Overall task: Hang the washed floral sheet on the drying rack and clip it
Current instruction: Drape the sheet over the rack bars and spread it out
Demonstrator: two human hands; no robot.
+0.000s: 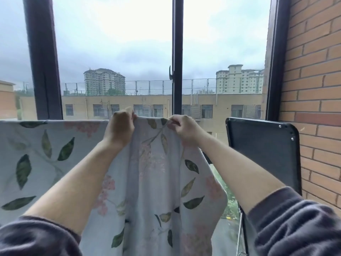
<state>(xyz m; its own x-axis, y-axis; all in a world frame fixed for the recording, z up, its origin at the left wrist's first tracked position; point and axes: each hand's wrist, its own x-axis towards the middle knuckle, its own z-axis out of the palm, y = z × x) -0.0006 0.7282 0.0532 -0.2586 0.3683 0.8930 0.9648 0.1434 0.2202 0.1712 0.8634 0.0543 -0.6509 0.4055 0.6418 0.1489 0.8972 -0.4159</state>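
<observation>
Sheet before window, left hand and right hand at its top edge, wall at right.

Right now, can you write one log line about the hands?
floral sheet: draped, hanging before window | left hand: pinches its top edge | right hand: pinches its top edge

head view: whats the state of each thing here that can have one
floral sheet: draped over the rack at left, top edge held up in the middle, no clip seen on that edge
left hand: pinches the sheet's top edge
right hand: pinches the same edge, apart from the left
drying rack: mostly hidden under the sheet, dark bar showing at right
window handle: turned upright
black panel: upright by the brick wall
</observation>
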